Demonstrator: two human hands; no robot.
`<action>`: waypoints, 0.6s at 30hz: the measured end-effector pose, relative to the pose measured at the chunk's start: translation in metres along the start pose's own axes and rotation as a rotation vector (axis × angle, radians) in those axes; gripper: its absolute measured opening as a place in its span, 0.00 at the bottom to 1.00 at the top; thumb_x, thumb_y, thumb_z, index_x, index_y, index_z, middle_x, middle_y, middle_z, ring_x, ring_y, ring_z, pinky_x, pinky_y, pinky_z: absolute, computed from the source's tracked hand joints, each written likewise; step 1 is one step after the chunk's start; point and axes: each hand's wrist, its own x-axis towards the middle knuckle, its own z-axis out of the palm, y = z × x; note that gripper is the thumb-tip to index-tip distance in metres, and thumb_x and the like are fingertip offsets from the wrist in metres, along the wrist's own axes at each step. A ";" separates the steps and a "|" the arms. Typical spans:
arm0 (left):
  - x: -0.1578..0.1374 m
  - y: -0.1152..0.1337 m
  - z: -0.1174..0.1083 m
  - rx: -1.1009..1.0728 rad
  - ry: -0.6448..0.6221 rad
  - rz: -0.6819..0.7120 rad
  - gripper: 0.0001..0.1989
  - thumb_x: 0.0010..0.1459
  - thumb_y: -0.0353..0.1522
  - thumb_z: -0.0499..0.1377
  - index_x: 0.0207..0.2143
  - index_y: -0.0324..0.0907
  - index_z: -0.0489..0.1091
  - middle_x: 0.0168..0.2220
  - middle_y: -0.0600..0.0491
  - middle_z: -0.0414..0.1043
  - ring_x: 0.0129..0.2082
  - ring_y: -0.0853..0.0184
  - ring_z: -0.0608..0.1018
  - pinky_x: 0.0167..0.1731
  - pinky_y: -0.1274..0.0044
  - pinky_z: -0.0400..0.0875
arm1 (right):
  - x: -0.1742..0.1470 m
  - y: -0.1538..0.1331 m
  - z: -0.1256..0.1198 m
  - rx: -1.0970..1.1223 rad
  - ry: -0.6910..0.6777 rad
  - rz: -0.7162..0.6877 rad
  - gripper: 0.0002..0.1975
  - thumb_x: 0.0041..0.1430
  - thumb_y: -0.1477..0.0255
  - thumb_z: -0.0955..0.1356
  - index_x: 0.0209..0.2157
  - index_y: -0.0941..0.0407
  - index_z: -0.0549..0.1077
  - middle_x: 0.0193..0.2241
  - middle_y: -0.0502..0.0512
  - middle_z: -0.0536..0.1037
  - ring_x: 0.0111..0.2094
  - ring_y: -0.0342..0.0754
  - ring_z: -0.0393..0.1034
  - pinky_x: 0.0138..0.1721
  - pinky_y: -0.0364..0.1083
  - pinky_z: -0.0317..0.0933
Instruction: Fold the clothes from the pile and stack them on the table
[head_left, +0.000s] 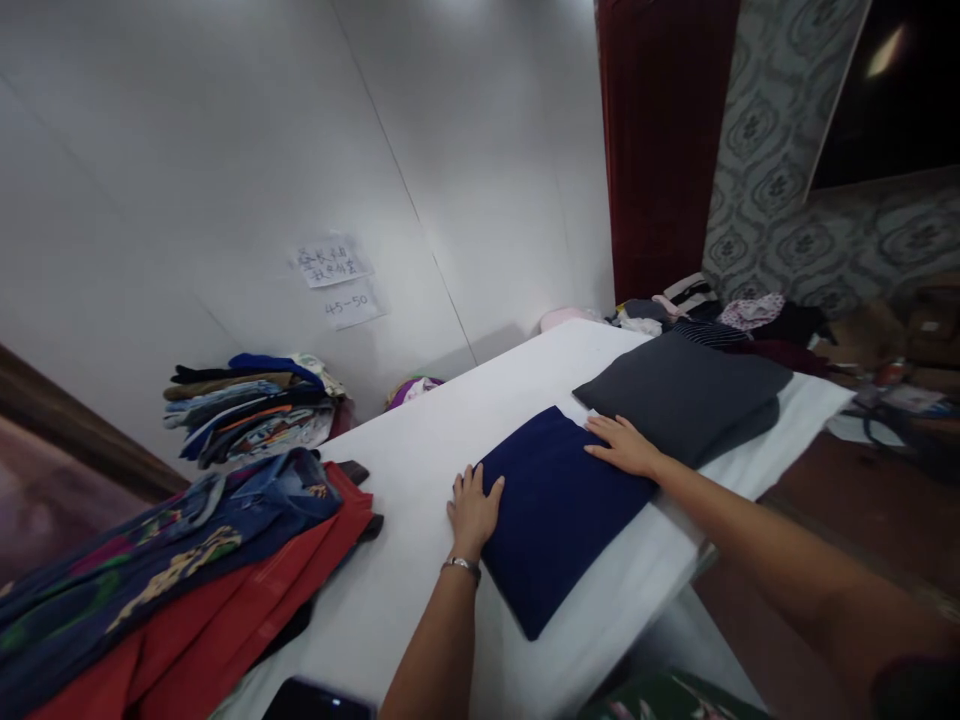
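A navy blue folded garment [551,510] lies flat on the white table, with a hand at either side. My left hand [475,510] rests at its left edge, fingers spread, a bracelet on the wrist. At the far right side of the navy cloth, my right hand [624,445] lies flat with the fingers stretched out. Just beyond it and to the right is a dark grey folded garment [686,390], close against the navy one. What kind of garments these are cannot be made out.
On the left, an embroidered denim garment [232,530] lies over red cloth [247,600]. Behind stands a stack of folded clothes [247,405]. A phone [319,702] sits at the near edge of the white table [420,450]. Mixed clothes [697,300] are heaped at the far end.
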 end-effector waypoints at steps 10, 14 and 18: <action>-0.050 -0.005 0.003 -0.463 0.091 -0.144 0.32 0.64 0.43 0.48 0.65 0.35 0.51 0.69 0.42 0.41 0.68 0.61 0.47 0.65 0.72 0.43 | -0.032 -0.001 -0.007 0.143 0.327 -0.017 0.27 0.64 0.56 0.55 0.56 0.52 0.70 0.60 0.55 0.66 0.64 0.53 0.53 0.64 0.59 0.44; -0.091 -0.001 0.007 -0.535 0.067 -0.147 0.34 0.63 0.43 0.51 0.66 0.36 0.47 0.69 0.43 0.39 0.68 0.61 0.46 0.66 0.72 0.44 | -0.060 -0.005 0.006 0.029 0.294 -0.073 0.26 0.65 0.57 0.56 0.57 0.54 0.68 0.61 0.56 0.65 0.64 0.54 0.52 0.64 0.59 0.43; -0.116 0.001 0.010 -0.548 0.069 -0.102 0.37 0.61 0.42 0.55 0.66 0.38 0.46 0.70 0.45 0.38 0.69 0.60 0.45 0.66 0.71 0.44 | -0.070 -0.006 0.016 0.003 0.272 -0.092 0.26 0.65 0.58 0.56 0.56 0.56 0.69 0.60 0.59 0.65 0.64 0.54 0.53 0.63 0.59 0.44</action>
